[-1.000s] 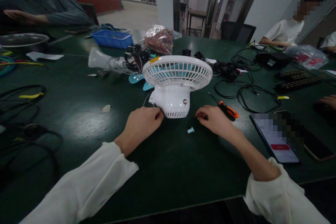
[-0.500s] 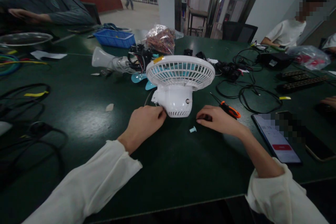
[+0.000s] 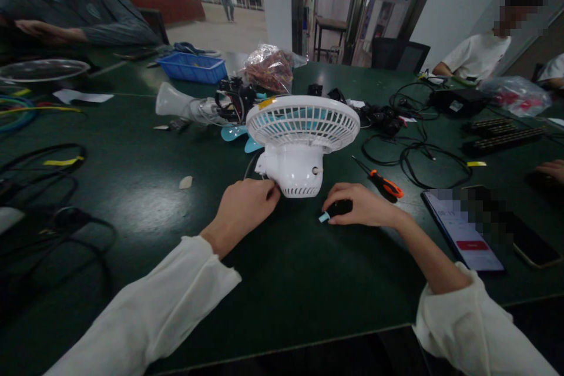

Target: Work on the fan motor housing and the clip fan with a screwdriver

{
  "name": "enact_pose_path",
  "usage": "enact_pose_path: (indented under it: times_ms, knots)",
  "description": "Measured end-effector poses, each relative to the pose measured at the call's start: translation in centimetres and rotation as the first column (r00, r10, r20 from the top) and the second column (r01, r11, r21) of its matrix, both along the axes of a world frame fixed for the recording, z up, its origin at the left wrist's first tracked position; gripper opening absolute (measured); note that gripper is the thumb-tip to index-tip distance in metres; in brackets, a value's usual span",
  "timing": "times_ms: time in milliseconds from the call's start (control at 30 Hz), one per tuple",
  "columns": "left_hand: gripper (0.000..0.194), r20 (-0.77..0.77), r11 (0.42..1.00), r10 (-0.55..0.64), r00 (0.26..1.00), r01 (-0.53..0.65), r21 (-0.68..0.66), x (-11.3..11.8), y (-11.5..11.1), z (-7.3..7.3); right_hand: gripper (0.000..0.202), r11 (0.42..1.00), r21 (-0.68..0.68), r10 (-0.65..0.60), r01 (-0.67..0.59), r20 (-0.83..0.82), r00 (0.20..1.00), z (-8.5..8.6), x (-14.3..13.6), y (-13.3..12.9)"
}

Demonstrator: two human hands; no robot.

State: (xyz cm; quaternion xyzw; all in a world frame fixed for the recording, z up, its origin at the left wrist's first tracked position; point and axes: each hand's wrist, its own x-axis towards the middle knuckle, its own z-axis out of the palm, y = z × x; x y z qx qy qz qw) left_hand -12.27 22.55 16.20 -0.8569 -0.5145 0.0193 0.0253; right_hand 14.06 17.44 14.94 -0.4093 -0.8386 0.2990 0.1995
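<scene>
A white fan head point(image 3: 301, 167) stands face down-side away from me, its round grille point(image 3: 304, 120) tilted up over the motor housing. My left hand point(image 3: 244, 202) is closed at the housing's lower left edge, the fingertips partly hidden behind it. Right of the housing, my right hand point(image 3: 361, 205) has thumb and fingertips closed around a small light blue plastic knob point(image 3: 324, 217) at the table. Behind the grille's left side, light blue fan blades point(image 3: 240, 134) stick out.
An orange and black screwdriver point(image 3: 386, 184) lies beyond my right hand, with a phone point(image 3: 462, 235) further right. Black cables point(image 3: 423, 158) curl behind. At the back are a blue basket point(image 3: 192, 67), a plastic bag point(image 3: 269, 67) and a white fan stand point(image 3: 176, 101). Other people sit around the table.
My right hand has moved slightly left and down to the light blue knob and taken hold of it. My left hand and the fan head have hardly moved.
</scene>
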Motion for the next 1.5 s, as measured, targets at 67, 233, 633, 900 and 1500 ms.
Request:
enact_pose_path:
  times_ms: [67,233,633,900,1500]
  knots:
    - [0.041,0.0,1.0,0.005,1.0,-0.005,0.007,0.0,0.0,-0.1,0.024,1.0,-0.004,0.004,-0.004,0.005,1.0,-0.1,-0.1,0.0]
    - [0.041,0.018,1.0,0.006,1.0,-0.006,0.004,0.0,-0.1,-0.1,0.022,1.0,-0.018,0.002,-0.002,-0.006,1.0,-0.3,-0.2,0.1]
    - [0.04,0.026,1.0,-0.013,1.0,0.013,0.001,-0.1,0.0,-0.5,0.018,0.985,0.098,-0.131,0.144,-0.136,0.982,-0.5,-0.6,-0.1]
    - [0.039,0.034,1.0,-0.013,0.999,0.013,-0.023,-0.1,0.0,-0.3,0.021,0.819,0.279,-0.383,0.501,-0.384,0.84,-0.2,-1.2,-0.2]
    - [0.038,0.025,1.0,-0.003,1.0,0.003,-0.004,-0.1,0.3,-0.7,0.014,0.631,0.385,-0.44,0.674,-0.537,0.719,-0.9,-3.2,0.4]
